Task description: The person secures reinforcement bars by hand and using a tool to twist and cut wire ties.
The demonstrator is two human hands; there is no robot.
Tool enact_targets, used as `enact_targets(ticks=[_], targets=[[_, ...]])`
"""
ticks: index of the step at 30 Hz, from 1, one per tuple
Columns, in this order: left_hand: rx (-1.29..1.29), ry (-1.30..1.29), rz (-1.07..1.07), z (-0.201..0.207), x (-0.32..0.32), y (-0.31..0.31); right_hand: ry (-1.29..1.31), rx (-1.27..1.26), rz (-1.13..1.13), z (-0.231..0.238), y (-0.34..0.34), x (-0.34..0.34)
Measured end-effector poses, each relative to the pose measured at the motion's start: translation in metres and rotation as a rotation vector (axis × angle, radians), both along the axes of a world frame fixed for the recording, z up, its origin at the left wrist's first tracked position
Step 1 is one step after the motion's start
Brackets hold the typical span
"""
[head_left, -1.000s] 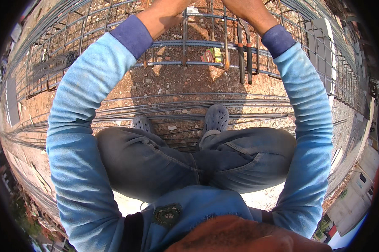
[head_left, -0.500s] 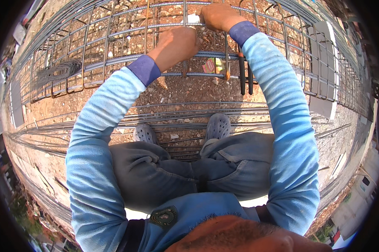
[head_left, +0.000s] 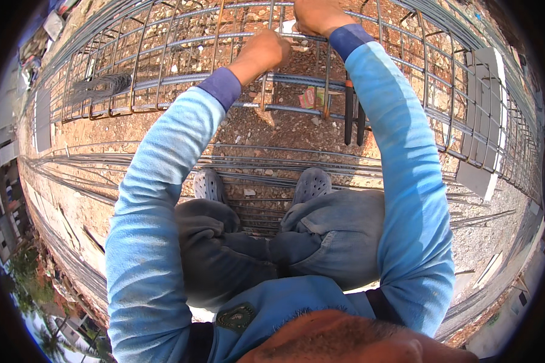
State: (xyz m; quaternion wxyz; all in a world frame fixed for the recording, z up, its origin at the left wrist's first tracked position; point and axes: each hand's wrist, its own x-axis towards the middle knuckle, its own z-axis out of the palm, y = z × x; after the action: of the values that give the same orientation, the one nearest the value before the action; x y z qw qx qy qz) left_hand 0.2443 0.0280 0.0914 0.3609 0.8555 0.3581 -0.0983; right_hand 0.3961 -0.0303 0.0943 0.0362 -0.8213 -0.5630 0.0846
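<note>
Head view: both hands work at the far top of a rebar cage (head_left: 163, 85), the left hand (head_left: 266, 51) closed around a bar, the right hand (head_left: 314, 15) curled over the next bar, its grip partly cut off. Many stirrups already stand tied along the cage; pliers (head_left: 354, 115) hang unused on a bar nearby, and loose bars (head_left: 133, 157) lie on the ground.

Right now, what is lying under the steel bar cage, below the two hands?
Under the steel bar cage lies reddish gravel ground with a small coloured wrapper. The left hand and right hand cover whatever lies directly beneath them.
</note>
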Motion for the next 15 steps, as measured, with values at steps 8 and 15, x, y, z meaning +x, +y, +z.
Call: enact_targets(ticks=[8,15], targets=[[0.442,0.011,-0.092,0.019,-0.027,-0.002,0.104,0.186,0.235,-0.01,0.011,-0.014],[0.668,-0.068,-0.3,0.029,-0.038,0.015,0.122,0.009,0.037,-0.015,0.028,-0.02]])
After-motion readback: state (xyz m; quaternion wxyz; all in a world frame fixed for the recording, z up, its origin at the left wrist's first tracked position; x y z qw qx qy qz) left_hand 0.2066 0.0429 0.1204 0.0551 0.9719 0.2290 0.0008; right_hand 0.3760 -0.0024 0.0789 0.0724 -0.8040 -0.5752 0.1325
